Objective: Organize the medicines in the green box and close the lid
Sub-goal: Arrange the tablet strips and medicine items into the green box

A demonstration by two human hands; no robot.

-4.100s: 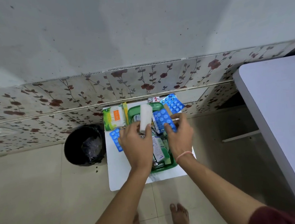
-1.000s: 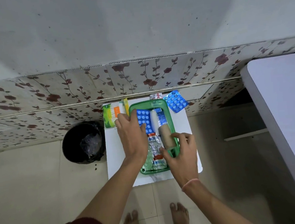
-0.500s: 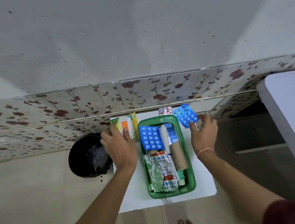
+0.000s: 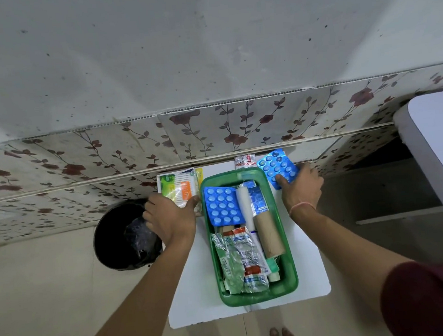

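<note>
The green box (image 4: pixel 286 245) stands open on a small white board (image 4: pixel 194 298). In it lie a blue blister pack (image 4: pixel 222 206), a white roll (image 4: pixel 242 206), a brown cardboard roll (image 4: pixel 269 234) and silver strips (image 4: pixel 239 262). Left of the box, my left hand (image 4: pixel 171 217) grips the near edge of a green-and-orange packet (image 4: pixel 178 187). At the box's far right corner, my right hand (image 4: pixel 301 187) holds a second blue blister pack (image 4: pixel 276 167). A red-and-white strip (image 4: pixel 245 160) lies behind the box by the wall.
A black bin (image 4: pixel 126 235) with a plastic liner stands on the floor just left of the board. A white table (image 4: pixel 441 148) fills the right edge. The flowered wall panel (image 4: pixel 211 131) runs directly behind the board. My bare feet show below.
Both hands have left the box and moved outward and away from me. The left hand now grips the green-and-orange packet. The right hand has closed on the blue blister pack outside the box.
</note>
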